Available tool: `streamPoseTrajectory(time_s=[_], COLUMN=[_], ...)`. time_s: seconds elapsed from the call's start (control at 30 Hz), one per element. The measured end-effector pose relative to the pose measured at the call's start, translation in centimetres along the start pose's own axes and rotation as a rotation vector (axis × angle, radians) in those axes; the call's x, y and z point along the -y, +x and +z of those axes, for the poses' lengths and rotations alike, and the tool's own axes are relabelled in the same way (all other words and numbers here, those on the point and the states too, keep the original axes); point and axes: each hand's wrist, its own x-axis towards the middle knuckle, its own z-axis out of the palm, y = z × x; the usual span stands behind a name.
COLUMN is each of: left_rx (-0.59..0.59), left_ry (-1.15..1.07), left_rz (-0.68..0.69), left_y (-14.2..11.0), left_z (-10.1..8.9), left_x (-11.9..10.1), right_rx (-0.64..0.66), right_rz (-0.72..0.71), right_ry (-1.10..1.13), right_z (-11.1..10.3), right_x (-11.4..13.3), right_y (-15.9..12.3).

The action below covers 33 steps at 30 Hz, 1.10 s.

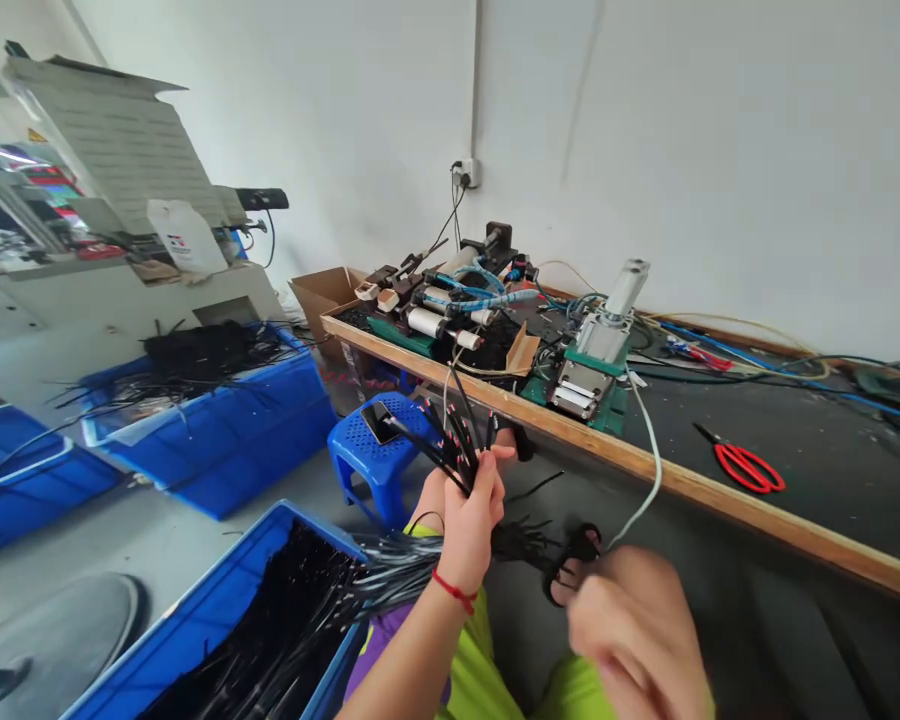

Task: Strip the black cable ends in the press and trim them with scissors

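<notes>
My left hand [471,515] is closed around a bunch of black cables [461,445], held upright over my lap. Their upper ends show small red and white wire tips. Lower down, a thick bundle of black cables [401,570] lies across my lap, running out of a blue bin [277,515] beside me and passing behind my left wrist. My right hand [607,625], blurred by motion, is above my right leg, apart from the bunch. Its fingers look curled closed; whatever they may hold is hidden.
A wood-edged bench [720,500] carries a clamp machine [589,360], air cylinders [439,315] and red-handled scissors [748,467]. A phone [379,422] lies on a blue stool [401,465]. Further left stands another blue bin [232,440] of black cables. A cardboard box [326,295] sits behind the bench end.
</notes>
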Motion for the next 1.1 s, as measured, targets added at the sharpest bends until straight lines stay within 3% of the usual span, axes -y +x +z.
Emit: streamPoseTrajectory(time_s=[0.1, 0.17, 0.23, 0.3, 0.4, 0.57, 0.7, 0.8, 0.9, 1.0, 1.1], left_rx=[-0.016, -0.037, -0.062, -0.077, -0.072, -0.082, -0.127, -0.155, -0.175, -0.187, -0.162], left_ry=[0.009, 0.017, 0.023, 0.025, 0.024, 0.050, 0.060, 0.066, 0.089, 0.119, 0.158], left_rz=[0.024, 0.040, 0.052, 0.058, 0.057, 0.082, 0.102, 0.103, 0.121, 0.141, 0.112], left_y=[-0.1, 0.0, 0.2, 0.5, 1.0, 1.8, 2.5, 3.0, 3.5, 4.2, 5.1], left_z=[0.1, 0.0, -0.1, -0.3, -0.5, -0.2, 0.5, 0.7, 0.7, 0.8, 1.0], left_x=[-0.7, -0.9, -0.9, -0.7, -0.5, -0.6, -1.2, -1.8, -2.1, -1.8, -0.5], right_rx=[0.024, 0.202, 0.285, 0.262, 0.200, 0.481, 0.326, 0.176, 0.131, 0.177, 0.196], right_rz=[0.003, -0.083, -0.117, -0.090, 0.045, 0.363, 0.712, 1.021, 1.215, 1.311, 1.276], right_ry=[-0.486, -0.825, -1.028, -1.138, -1.153, -0.842, -0.924, -0.998, -1.011, -0.965, -0.954], right_z=[1.2, 1.0, 0.1, -1.0, -2.4, -3.1, -3.4, -5.0, -8.6, -12.4, -14.2], right_x=[-5.3, -9.6, -13.1, -14.7, -13.7, -11.6, -13.3, -13.6, -12.2, -10.7, -9.4], right_y=[-4.2, -7.3, -9.8, -10.6, -7.8, 2.9, 8.0, 7.7, 5.7, 3.7, 1.9])
